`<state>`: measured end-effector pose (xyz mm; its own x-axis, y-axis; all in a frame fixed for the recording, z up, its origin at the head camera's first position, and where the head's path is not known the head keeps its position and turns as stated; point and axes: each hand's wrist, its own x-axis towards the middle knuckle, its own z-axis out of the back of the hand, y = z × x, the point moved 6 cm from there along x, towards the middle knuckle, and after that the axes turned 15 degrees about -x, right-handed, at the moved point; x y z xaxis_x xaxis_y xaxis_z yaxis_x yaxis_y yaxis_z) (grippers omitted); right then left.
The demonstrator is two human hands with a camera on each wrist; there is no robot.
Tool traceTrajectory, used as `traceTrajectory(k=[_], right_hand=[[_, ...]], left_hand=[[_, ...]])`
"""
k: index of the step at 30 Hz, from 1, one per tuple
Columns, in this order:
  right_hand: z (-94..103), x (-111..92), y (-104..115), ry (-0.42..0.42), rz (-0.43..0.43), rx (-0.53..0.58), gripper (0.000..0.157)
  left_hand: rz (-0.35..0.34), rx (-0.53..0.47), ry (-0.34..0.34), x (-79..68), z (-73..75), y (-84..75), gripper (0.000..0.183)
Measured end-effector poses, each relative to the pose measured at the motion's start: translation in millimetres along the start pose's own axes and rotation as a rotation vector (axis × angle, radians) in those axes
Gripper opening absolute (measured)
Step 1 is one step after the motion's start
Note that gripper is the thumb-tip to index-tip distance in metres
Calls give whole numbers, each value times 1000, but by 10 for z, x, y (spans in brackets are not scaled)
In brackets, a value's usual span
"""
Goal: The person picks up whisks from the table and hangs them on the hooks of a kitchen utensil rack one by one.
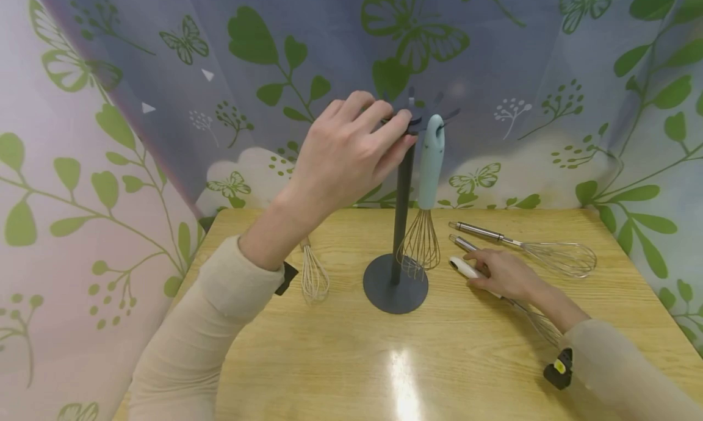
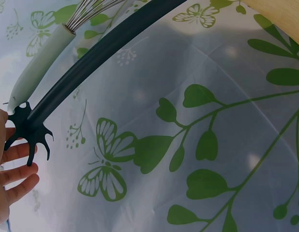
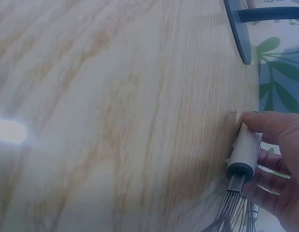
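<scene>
A dark utensil stand (image 1: pixel 403 219) with a round base and a ring of hooks (image 2: pixel 29 129) stands upright on the table. My left hand (image 1: pixel 351 149) grips its top, fingers among the hooks. From one hook hangs a whisk with a light blue handle (image 1: pixel 431 165), its wires down over the base. My right hand (image 1: pixel 502 273) holds a white-handled whisk (image 3: pixel 245 152), thumb on one side of the handle and fingers on the other. That whisk lies low along the tabletop, wires pointing toward my right sleeve. Beside it shows a metal handle (image 1: pixel 463 243), the rest hidden behind my right hand.
A metal-handled whisk (image 1: pixel 560 256) lies farther back on the right of the wooden table (image 1: pixel 307 360). Left of the stand lies another whisk (image 1: pixel 315 274), its handle mostly behind my left forearm. A leaf-and-butterfly patterned cloth (image 1: pixel 329 18) hangs behind the table.
</scene>
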<state>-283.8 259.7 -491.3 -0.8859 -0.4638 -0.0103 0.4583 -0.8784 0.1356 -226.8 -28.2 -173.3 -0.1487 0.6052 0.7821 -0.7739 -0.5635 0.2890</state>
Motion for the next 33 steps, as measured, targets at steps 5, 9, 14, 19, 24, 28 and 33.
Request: traceTrajectory(k=[5, 9, 14, 19, 24, 28, 33], right_hand=[[-17, 15, -1, 11, -21, 10, 55], [-29, 23, -3, 15, -23, 7, 55], [-35, 35, -1, 31, -17, 8, 55], [-28, 40, 6, 46, -29, 10, 55], [-23, 38, 27, 50, -25, 14, 54], [-22, 34, 37, 44, -19, 17, 53], [-17, 30, 37, 38, -16, 18, 52]], left_hand=[[1, -6, 4, 3, -2, 7, 35], [1, -8, 3, 1, -2, 7, 35], [1, -7, -4, -4, 0, 9, 34], [1, -5, -2, 1, -2, 8, 34], [2, -6, 0, 0, -4, 5, 34], [1, -8, -1, 0, -5, 5, 34], [1, -8, 0, 6, -7, 6, 34]])
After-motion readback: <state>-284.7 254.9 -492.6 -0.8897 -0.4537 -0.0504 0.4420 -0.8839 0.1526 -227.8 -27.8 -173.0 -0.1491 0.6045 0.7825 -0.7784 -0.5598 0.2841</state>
